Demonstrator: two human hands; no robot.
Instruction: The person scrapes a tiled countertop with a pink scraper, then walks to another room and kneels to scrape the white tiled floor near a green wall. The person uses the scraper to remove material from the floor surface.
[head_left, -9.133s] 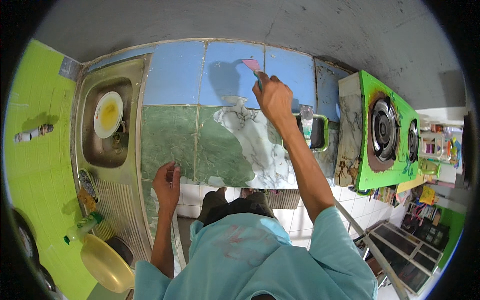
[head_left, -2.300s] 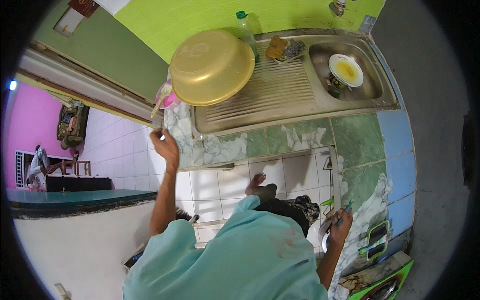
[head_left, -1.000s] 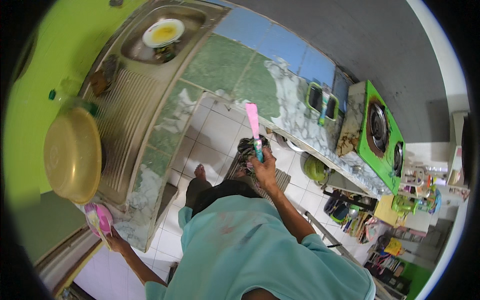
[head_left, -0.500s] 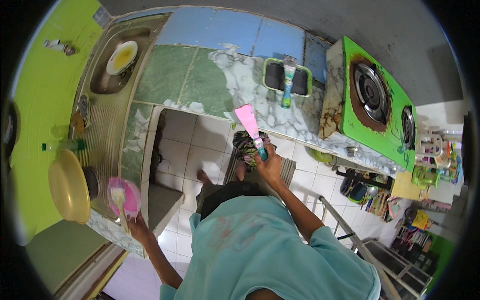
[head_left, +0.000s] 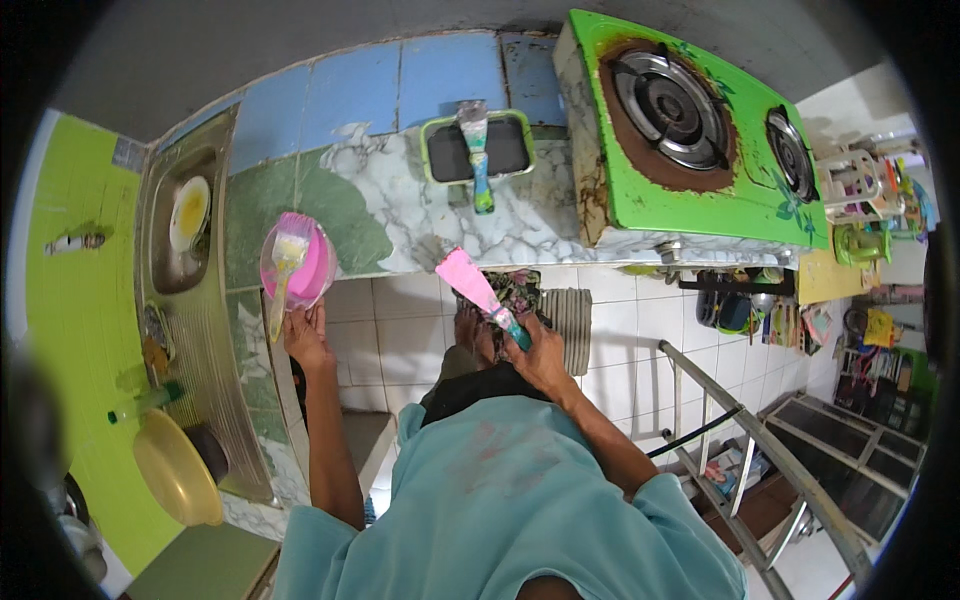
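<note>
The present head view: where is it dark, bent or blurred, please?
In the head view, the corners are black; the back edge of the blue rectangular tiles bends into a curve; a dark shape at the far left is blurred; the pink-bladed, green-handled scraper in the right hand looks fairly sharp.
</note>
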